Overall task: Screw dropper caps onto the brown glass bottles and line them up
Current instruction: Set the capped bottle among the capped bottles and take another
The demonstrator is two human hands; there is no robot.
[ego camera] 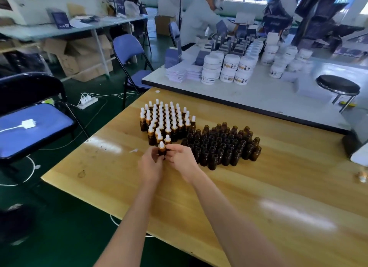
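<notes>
Between both hands stands one brown glass bottle (161,150) with a white dropper cap on it, upright on the wooden table (239,197). My left hand (150,166) grips the bottle from the left and my right hand (182,160) pinches it from the right, near the cap's collar. Just behind it stands a block of several capped bottles (166,119) in rows. To the right is a cluster of several uncapped brown bottles (223,144).
A white table (249,95) with stacked white jars (229,68) and boxes adjoins the far edge, where another person works. A black stool (338,86) stands on it. Blue folding chairs (29,125) are at the left. A small item (362,175) lies at the right edge.
</notes>
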